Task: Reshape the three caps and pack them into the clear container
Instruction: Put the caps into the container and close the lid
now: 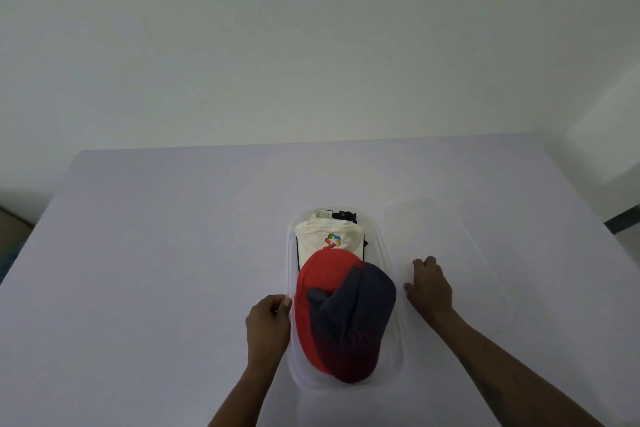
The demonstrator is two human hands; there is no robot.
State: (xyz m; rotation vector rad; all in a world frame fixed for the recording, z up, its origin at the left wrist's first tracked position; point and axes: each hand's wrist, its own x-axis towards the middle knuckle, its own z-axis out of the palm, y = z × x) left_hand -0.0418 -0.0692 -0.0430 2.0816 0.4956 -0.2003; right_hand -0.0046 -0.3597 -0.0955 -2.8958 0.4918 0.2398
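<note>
Caps: red cap, navy cap and cream cap lie nested in the container at table centre.
Left hand: curled against the container's left rim, apparently steadying it.
Right hand: open, flat on the lid, gripping nothing.
Risk: the crowns bulge above the rim; lidding could crush their shape.

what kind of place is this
Probably a bare indoor room set up for a task, not a lived-in home: a plain white wall, a table under a pale cloth, and only a clear container of caps on it.
</note>
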